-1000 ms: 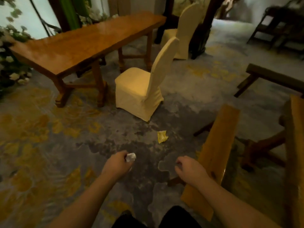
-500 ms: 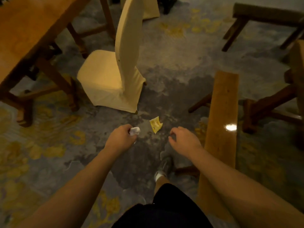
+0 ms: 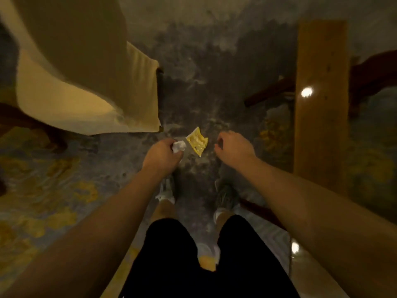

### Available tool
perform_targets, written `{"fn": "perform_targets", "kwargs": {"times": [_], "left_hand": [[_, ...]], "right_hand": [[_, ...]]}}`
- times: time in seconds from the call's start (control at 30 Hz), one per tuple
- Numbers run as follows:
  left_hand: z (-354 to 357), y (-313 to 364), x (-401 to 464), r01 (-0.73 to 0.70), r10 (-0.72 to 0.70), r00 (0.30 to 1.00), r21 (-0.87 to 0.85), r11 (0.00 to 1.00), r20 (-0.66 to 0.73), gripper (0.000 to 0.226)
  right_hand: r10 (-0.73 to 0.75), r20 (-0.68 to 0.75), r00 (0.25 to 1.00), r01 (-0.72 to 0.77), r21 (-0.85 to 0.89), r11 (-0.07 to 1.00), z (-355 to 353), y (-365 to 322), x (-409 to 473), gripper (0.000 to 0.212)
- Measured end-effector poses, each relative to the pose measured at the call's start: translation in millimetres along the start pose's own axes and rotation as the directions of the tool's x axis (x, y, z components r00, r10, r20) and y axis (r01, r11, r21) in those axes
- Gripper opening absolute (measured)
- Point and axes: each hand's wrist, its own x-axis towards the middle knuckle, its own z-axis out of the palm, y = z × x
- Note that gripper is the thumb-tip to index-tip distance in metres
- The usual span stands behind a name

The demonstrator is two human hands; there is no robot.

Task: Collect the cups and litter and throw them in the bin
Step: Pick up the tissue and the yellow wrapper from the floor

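Note:
A crumpled yellow wrapper [image 3: 197, 141] lies flat on the patterned carpet, right between my two hands. My left hand [image 3: 162, 155] is closed around a small white paper wad [image 3: 179, 146], which pokes out near the thumb. My right hand [image 3: 233, 148] hangs just to the right of the wrapper with its fingers curled loosely downward and nothing in them. Neither hand touches the wrapper. No bin or cup is in view.
A chair in a cream cover [image 3: 86, 82] stands close at the upper left, its corner near the wrapper. A long wooden bench [image 3: 320, 100] runs along the right, with dark legs beside it. My feet [image 3: 225, 196] stand just below the hands.
I have stepped forward and my view has tipped down, so the wrapper now lies directly between my hands. The left hand still holds the white wad.

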Motion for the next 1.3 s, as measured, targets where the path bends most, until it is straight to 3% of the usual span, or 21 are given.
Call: {"fn": "perform_targets", "kwargs": {"times": [0.3, 0.4, 0.5, 0.63, 0.73, 1.0, 1.13, 1.3], "left_hand": [[118, -99, 231, -0.119, 0.082, 0.981, 0.212, 0.97, 0.176, 0.026], [153, -129, 292, -0.125, 0.081, 0.977, 0.222, 0.967, 0.198, 0.024], [186, -158, 336, -0.151, 0.108, 0.976, 0.229, 0.962, 0.189, 0.023], [225, -190, 369, -0.171, 0.138, 0.979, 0.229, 0.958, 0.151, 0.02], [242, -207, 380, -0.16, 0.14, 0.984, 0.194, 0.968, 0.111, 0.019], [253, -218, 364, -0.128, 0.122, 0.99, 0.09, 0.988, 0.071, 0.014], [233, -202, 345, -0.124, 0.118, 0.991, 0.107, 0.986, 0.067, 0.014], [168, -146, 299, -0.072, 0.071, 0.997, 0.095, 0.993, 0.02, 0.014]], "right_hand": [[0.231, 0.079, 0.97, -0.238, 0.102, 0.966, 176, 66, 194, 0.029], [0.314, 0.14, 0.939, -0.338, 0.212, 0.917, 237, 81, 244, 0.036], [0.407, 0.157, 0.9, -0.437, 0.333, 0.836, 295, 91, 286, 0.048], [0.497, 0.144, 0.856, -0.516, 0.312, 0.798, 353, 108, 321, 0.072], [0.525, 0.155, 0.837, -0.546, 0.315, 0.777, 377, 120, 339, 0.077], [0.467, 0.109, 0.877, -0.479, 0.234, 0.846, 388, 119, 335, 0.03], [0.48, 0.122, 0.869, -0.495, 0.23, 0.838, 354, 106, 305, 0.029], [0.448, 0.089, 0.89, -0.447, 0.368, 0.815, 250, 82, 237, 0.026]]}}
